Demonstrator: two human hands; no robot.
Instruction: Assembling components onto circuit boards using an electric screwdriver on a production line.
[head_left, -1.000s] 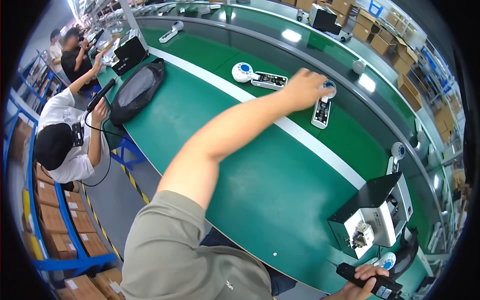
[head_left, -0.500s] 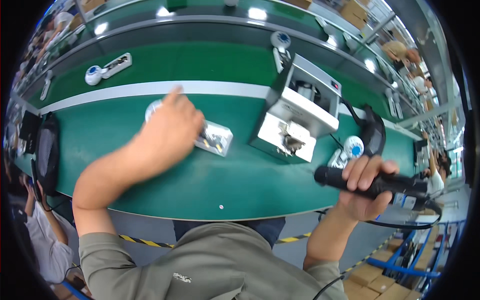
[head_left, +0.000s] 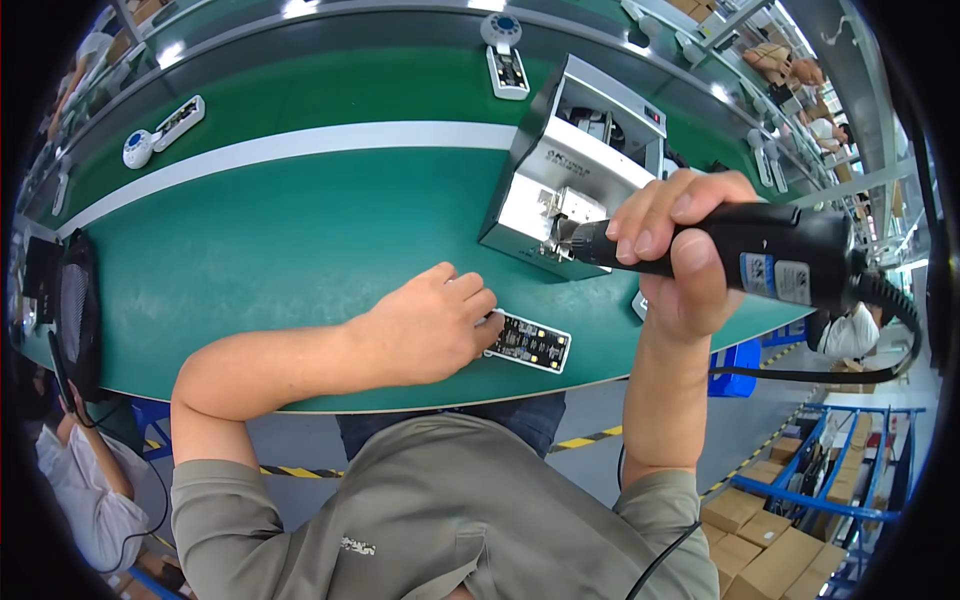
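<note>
My right hand (head_left: 680, 245) is wrapped round a black electric screwdriver (head_left: 805, 250) with a cord at its back end. The screwdriver's tip is at the metal outlet on the front of a silver box-shaped screw feeder (head_left: 600, 155). Near the table's front edge, my left hand (head_left: 435, 325) grips a white handheld device (head_left: 537, 343) whose open end shows a dark circuit board. The rest of that device is hidden under the hand and fingers.
More white devices with round heads, one at the far left (head_left: 180, 122) and another behind the feeder (head_left: 508, 75), lie on the green belt beyond the white rail (head_left: 300, 147). A black mesh-sided object (head_left: 80, 310) stands at the left table end. Cardboard boxes (head_left: 775, 560) sit at lower right.
My left hand has brought the white device right and nearer to me. My right hand has raised the screwdriver leftward from beside the table edge to the screw feeder's outlet.
</note>
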